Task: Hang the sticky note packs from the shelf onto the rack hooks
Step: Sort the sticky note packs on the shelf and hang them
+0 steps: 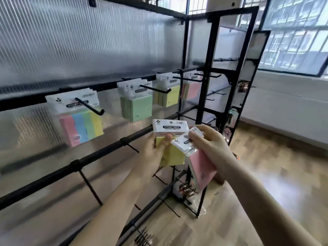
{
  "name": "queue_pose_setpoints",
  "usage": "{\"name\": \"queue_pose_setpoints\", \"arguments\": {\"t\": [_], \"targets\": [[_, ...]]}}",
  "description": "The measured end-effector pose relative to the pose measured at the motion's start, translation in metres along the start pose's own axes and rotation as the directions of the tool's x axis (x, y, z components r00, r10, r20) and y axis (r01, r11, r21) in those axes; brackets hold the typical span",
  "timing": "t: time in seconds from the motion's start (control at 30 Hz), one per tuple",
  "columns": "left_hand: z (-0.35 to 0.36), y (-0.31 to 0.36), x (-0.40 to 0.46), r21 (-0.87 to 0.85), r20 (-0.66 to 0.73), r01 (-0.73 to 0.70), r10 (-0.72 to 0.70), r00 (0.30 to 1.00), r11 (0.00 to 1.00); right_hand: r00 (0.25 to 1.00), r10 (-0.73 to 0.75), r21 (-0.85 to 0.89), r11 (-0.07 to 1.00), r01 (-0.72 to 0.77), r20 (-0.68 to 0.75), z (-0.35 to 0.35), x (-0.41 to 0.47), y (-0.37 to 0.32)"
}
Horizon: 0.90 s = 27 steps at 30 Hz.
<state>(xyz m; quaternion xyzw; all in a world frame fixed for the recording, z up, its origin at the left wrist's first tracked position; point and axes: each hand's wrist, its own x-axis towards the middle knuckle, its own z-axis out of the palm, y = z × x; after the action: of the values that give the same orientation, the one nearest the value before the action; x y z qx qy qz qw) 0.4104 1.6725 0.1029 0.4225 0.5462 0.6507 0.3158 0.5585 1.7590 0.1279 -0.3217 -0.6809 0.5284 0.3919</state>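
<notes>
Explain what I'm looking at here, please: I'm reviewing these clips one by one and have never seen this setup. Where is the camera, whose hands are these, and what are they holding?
There is no machine here. A person wears one wide-angle camera on the head, looking forward and down, so both bare forearms reach in from the bottom. The left hand holds a yellow sticky note pack by its white header card. The right hand pinches the header of a pink sticky note pack, which hangs tilted. In front stands a black rack of rails with hooks. On the upper rail hang a multicoloured pack, green packs, further yellow packs and pink packs. The hooks on the lower rail are bare. A second, narrow black stand is at the right, on a wooden floor.
</notes>
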Motion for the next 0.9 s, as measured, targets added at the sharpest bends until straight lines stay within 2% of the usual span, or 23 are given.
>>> {"name": "queue_pose_setpoints", "arguments": {"t": [0.17,0.3,0.5,0.6,0.73,0.9], "targets": [[0.023,-0.005,0.039,0.057,0.028,-0.042,0.040,0.999,0.998,1.000,-0.011,0.016,1.000,0.011,-0.029,-0.019,0.040,0.003],[0.040,-0.013,0.070,0.063,0.030,-0.033,0.031,0.999,0.997,0.999,-0.024,0.070,0.997,0.022,0.024,-0.039,0.074,0.008],[0.068,-0.022,0.121,0.182,-0.088,0.023,-0.007,0.996,0.983,0.997,-0.073,0.116,0.991,0.070,0.021,-0.069,0.130,0.021],[0.089,-0.014,0.141,0.190,-0.152,0.047,-0.018,0.988,0.981,0.991,-0.123,0.144,0.983,0.113,0.060,-0.085,0.156,0.023],[0.116,0.001,0.162,0.215,-0.299,-0.081,0.145,0.943,0.973,0.967,-0.238,0.182,0.959,0.218,0.097,-0.101,0.185,0.020],[0.141,0.020,0.182,0.268,-0.395,-0.222,0.317,0.862,0.937,0.932,-0.341,0.218,0.926,0.309,0.127,-0.114,0.212,0.011]]}}
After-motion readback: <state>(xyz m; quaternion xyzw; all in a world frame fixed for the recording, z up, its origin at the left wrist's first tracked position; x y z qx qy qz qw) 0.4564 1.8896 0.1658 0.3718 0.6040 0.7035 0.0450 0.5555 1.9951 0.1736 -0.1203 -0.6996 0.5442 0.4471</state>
